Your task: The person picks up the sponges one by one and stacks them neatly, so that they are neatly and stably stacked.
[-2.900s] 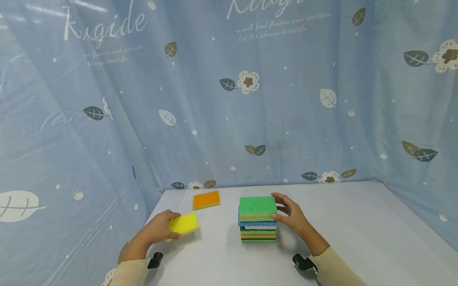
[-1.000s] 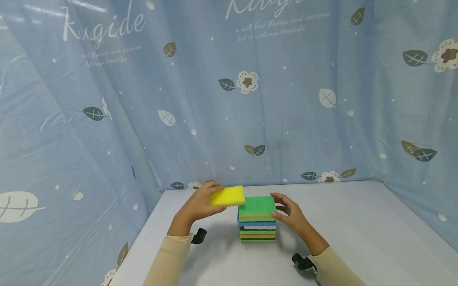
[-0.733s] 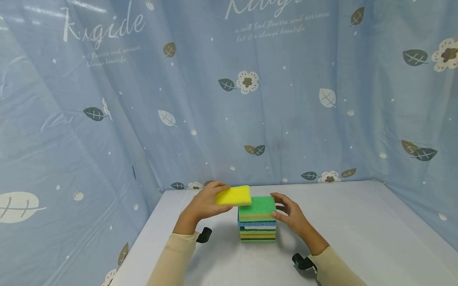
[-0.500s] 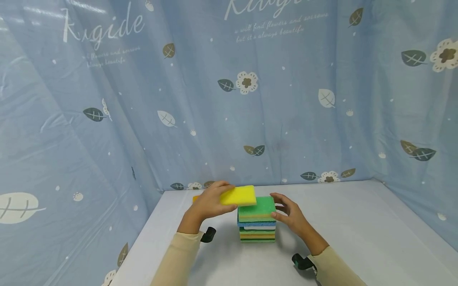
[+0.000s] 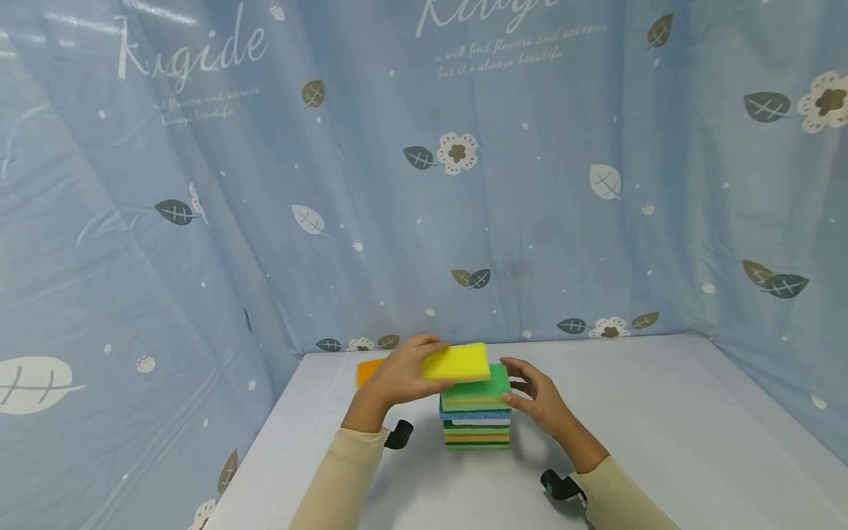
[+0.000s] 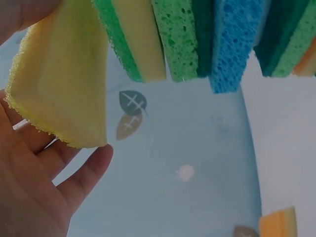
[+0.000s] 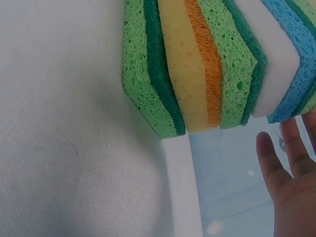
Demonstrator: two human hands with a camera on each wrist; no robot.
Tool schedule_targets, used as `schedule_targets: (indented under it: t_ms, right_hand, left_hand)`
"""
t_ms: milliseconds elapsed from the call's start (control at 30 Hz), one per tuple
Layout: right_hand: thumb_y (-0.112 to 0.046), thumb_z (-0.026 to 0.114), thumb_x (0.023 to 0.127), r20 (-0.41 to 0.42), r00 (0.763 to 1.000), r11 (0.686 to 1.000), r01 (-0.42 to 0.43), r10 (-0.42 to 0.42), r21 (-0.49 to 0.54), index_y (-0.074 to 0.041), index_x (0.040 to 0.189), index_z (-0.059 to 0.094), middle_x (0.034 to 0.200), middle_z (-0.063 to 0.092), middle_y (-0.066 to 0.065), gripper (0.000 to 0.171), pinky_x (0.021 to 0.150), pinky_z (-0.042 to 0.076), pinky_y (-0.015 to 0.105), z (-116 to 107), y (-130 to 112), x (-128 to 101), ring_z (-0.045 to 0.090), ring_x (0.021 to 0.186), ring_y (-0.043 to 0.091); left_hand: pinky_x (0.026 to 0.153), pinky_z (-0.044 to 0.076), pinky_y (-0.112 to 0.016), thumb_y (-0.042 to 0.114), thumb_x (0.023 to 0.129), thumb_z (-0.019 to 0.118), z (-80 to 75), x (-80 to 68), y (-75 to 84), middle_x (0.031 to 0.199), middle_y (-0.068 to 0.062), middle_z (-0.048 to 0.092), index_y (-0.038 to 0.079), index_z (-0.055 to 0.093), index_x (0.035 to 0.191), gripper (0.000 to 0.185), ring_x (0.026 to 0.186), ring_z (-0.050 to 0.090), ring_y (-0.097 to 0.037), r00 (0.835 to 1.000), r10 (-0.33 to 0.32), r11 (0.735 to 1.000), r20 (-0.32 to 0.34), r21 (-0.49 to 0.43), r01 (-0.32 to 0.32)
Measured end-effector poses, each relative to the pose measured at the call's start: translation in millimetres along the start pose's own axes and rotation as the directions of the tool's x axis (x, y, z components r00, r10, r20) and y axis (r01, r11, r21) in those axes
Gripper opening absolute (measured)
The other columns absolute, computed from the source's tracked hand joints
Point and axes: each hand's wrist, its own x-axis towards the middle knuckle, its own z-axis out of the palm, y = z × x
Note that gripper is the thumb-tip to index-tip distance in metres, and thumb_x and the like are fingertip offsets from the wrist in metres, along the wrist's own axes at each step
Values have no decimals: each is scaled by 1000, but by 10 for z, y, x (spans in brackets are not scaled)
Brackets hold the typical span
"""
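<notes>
I see a white counter (image 5: 662,442) boxed in by a light blue curtain (image 5: 530,221) on the back and both sides. The curtain print has leaves, small flowers and white script lettering near the top. 1 orange sponge (image 5: 366,370) lies flat on the counter near the back left corner, well apart from the rest; the left wrist view catches its edge (image 6: 279,224) too. Curtain is creased and glossy on the left side.

Left hand (image 5: 403,374): raised, fingers curled in a pinch grip, thumb on top, forearm reaching forward and to the right.
Right hand (image 5: 538,398): lower, fingers spread and loosely bent, palm facing left.
Sleeves: cream, down to both wrists.
</notes>
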Motion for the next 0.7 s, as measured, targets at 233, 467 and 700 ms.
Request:
schedule_targets:
  t_ms: [233, 467, 700]
  right_hand:
    - [4, 64, 89, 6, 1000, 1000, -6, 5, 10, 12, 139, 41, 128, 53, 25, 55, 92, 38, 66, -2, 2, 6, 52, 116, 22]
    - [3, 63, 89, 3, 1000, 1000, -6, 6, 13, 15, 137, 40, 126, 54, 25, 55, 91, 37, 68, 0, -9, 5, 53, 115, 20]
    - [3, 64, 89, 0, 1000, 1000, -15, 15, 15, 9, 139, 42, 128, 53, 24, 55, 93, 39, 66, -4, -9, 4, 53, 116, 23]
  left_hand:
    - [95, 46, -40, 52, 84, 69, 36, 59, 65, 136, -1, 51, 18, 58, 137, 64, 117, 49, -19, 999, -21, 1000, 30, -16, 22]
    - [94, 46, -40, 53, 84, 69, 76, 89, 128, 135, 1, 51, 19, 57, 137, 64, 115, 51, -19, 999, -26, 999, 38, -22, 27]
    - [96, 46, -38, 58, 84, 67, 131, 138, 174, 136, 3, 51, 20, 58, 137, 66, 117, 51, -17, 999, -1, 1000, 36, 6, 0]
